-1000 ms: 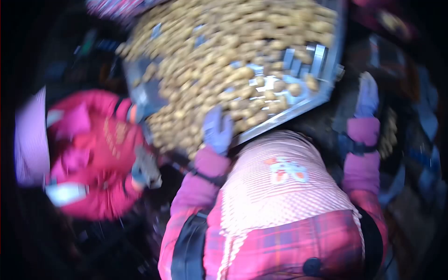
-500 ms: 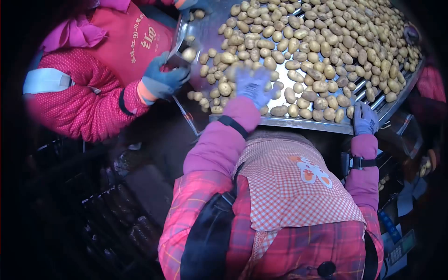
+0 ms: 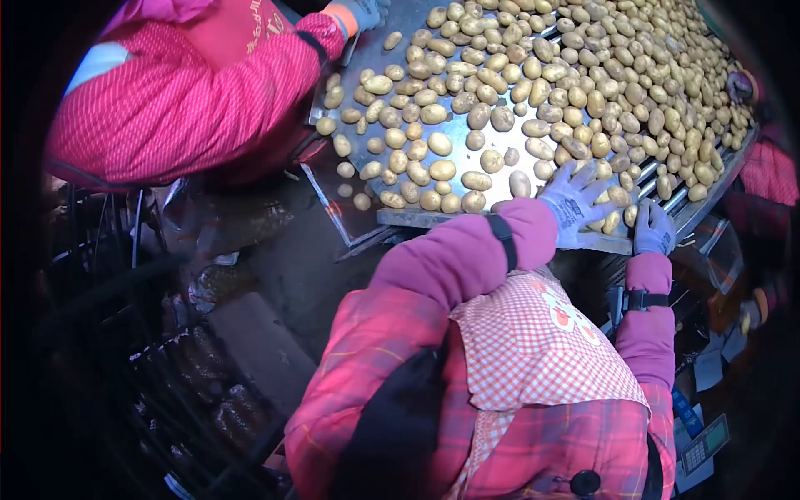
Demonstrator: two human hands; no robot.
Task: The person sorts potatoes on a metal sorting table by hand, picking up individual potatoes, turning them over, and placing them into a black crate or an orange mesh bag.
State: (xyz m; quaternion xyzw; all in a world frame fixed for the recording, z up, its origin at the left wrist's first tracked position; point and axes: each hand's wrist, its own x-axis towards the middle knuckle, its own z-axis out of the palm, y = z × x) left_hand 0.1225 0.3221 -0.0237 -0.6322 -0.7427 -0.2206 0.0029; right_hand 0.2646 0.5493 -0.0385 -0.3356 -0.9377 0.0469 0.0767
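Observation:
My left hand (image 3: 575, 207), in a pale lavender work glove, reaches over the near edge of a metal sorting table (image 3: 400, 218). Its fingers are spread on and among the potatoes (image 3: 477, 180), and none is gripped. Close to its right, my right hand (image 3: 654, 230) wears a matching glove and has its fingers together, bent over the table's front rim. A few potatoes lie between the two hands. What is under each palm stays hidden.
A co-worker's gloved hand (image 3: 360, 12) is at the table's upper left; another person's hand (image 3: 740, 86) is at the far right. Metal rollers (image 3: 677, 200) show beside the potatoes. Dark crates (image 3: 196, 375) stand at lower left, and a keypad device (image 3: 705, 444) lies lower right.
My left hand has swept right across the table, closer to my right hand, which stays at the rim. Potatoes at left are more scattered. The co-worker's arm at left has moved up and away.

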